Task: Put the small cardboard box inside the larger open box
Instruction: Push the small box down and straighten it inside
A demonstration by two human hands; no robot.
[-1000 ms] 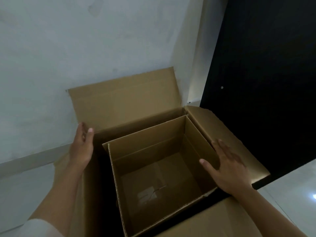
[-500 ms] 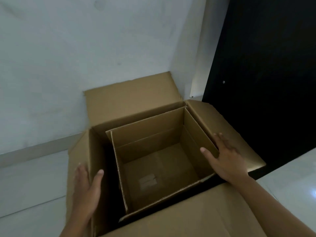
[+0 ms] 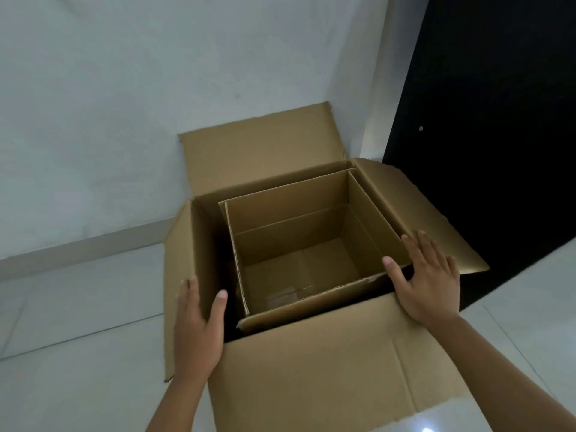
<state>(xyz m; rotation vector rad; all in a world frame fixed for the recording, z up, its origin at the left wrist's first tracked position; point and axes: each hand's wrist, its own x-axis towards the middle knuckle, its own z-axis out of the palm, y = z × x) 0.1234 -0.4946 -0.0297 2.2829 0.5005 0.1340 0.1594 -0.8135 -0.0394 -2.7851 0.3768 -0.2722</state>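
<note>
The small cardboard box (image 3: 299,219) sits open-topped and empty inside the larger open box (image 3: 327,363), pushed toward its far right corner. A dark gap shows along its left and near sides. My left hand (image 3: 198,325) rests on the larger box's left wall near the front corner, thumb over the rim, fingers outside. My right hand (image 3: 428,279) lies flat with spread fingers on the right flap, thumb at the small box's near right corner. Neither hand grips the small box.
The larger box stands on a pale tiled floor (image 3: 78,322) against a white wall (image 3: 124,104). A black door or panel (image 3: 498,120) is at the right. The box's far flap (image 3: 261,151) leans on the wall; the near flap lies toward me.
My left hand slid from the far left flap to the front left wall. My view rose and shifted left. The right hand stayed on the right flap.
</note>
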